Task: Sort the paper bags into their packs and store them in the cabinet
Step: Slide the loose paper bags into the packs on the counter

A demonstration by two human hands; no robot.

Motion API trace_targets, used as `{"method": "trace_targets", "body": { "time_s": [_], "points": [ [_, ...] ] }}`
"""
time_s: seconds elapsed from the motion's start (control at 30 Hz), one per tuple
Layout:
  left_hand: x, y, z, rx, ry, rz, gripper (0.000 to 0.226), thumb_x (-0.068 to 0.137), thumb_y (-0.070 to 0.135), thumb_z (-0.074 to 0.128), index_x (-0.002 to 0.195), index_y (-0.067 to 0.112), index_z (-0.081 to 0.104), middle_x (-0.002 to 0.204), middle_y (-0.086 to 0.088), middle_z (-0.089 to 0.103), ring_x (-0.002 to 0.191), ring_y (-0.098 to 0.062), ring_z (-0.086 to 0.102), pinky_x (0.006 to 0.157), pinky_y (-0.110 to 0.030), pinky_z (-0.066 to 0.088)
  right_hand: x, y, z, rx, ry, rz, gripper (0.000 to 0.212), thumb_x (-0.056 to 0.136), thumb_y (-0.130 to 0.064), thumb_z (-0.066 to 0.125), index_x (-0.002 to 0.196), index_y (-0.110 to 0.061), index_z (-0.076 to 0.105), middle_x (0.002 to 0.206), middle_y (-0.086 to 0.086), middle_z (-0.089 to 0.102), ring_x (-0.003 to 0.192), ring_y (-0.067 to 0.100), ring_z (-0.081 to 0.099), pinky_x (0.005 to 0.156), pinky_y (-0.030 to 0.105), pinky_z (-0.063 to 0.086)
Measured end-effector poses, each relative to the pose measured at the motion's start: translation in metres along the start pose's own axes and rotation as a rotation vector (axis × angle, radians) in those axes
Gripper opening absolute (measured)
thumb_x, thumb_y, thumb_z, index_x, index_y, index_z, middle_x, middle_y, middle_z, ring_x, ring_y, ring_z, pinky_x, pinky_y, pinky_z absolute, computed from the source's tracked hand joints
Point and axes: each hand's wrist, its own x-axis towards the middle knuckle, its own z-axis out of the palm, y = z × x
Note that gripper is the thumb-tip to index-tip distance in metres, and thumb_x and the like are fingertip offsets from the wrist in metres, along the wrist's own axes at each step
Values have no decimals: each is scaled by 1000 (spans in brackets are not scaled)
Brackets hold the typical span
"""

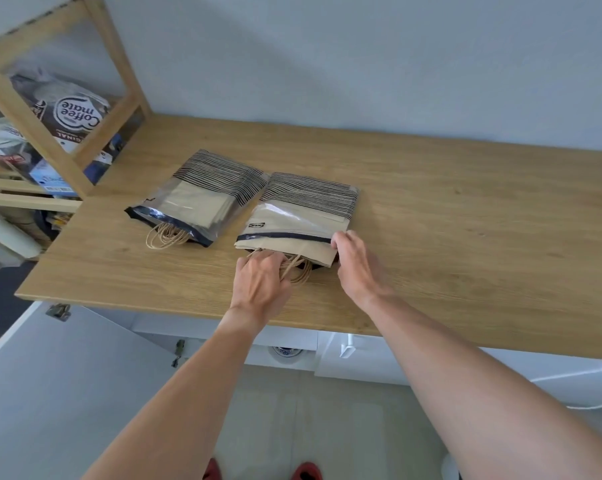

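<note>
Two clear plastic packs of brown paper bags lie flat on the wooden countertop (465,237). The left pack (195,199) sits untouched, its twine handles poking out at the near end. The right pack (303,213) has striped bags at its far end and a plain brown bag sticking out of its open near end. My left hand (261,282) has its fingers curled into the twine handles (301,271) at that opening. My right hand (356,261) pinches the pack's near right corner with thumb and fingertips.
A wooden shelf frame (50,109) stands at the back left, holding a Coffee mate bag (74,112) and other packages. White cabinet fronts (361,358) run under the countertop, with an open door (60,375) at the lower left. Red footwear shows at the bottom edge.
</note>
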Motion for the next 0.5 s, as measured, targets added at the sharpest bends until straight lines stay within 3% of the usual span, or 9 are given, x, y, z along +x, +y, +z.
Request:
{"method": "trace_targets", "body": {
  "time_s": [0.13, 0.23, 0.3, 0.4, 0.5],
  "points": [
    [-4, -4, -4, -173, -39, 13, 19, 82, 23, 42, 64, 18, 41, 64, 10, 44, 66, -19, 39, 72, -36, 26, 3, -2, -1, -31, -4, 51, 37, 81, 17, 61, 111, -4, 61, 119, 8, 55, 84, 26, 63, 61, 32, 49],
    [-6, -8, -6, -302, -46, 24, 22, 80, 28, 38, 59, 23, 32, 56, 9, 35, 57, -12, 31, 64, -34, 19, 9, -4, 5, -58, -58, 34, 46, 80, -5, 75, 123, -3, 57, 128, 9, 45, 86, 29, 65, 62, 31, 48],
    [-4, -8, -10, -306, -48, 40, 25, 78, 31, 36, 56, 27, 26, 52, 9, 31, 53, -8, 27, 62, -33, 19, 13, -2, 10, -61, -81, 12, 60, 79, -17, 78, 132, -4, 54, 134, 11, 40, 99, 30, 61, 75, 33, 50],
    [-2, -6, -14, -239, -82, 47, 26, 78, 27, 38, 54, 28, 27, 50, 10, 32, 51, -7, 28, 68, -35, 22, 14, 6, 6, -160, 49, -162, 56, 74, -12, 75, 128, -12, 64, 137, 16, 43, 121, 34, 43, 102, 47, 38],
    [0, -3, -16, -224, -102, 81, 26, 79, 27, 38, 55, 29, 28, 49, 10, 34, 50, -7, 30, 69, -35, 23, 17, 11, 0, -186, 92, -270, 53, 72, -5, 75, 124, -8, 67, 132, 16, 47, 120, 33, 44, 104, 49, 39]
  ]
}}
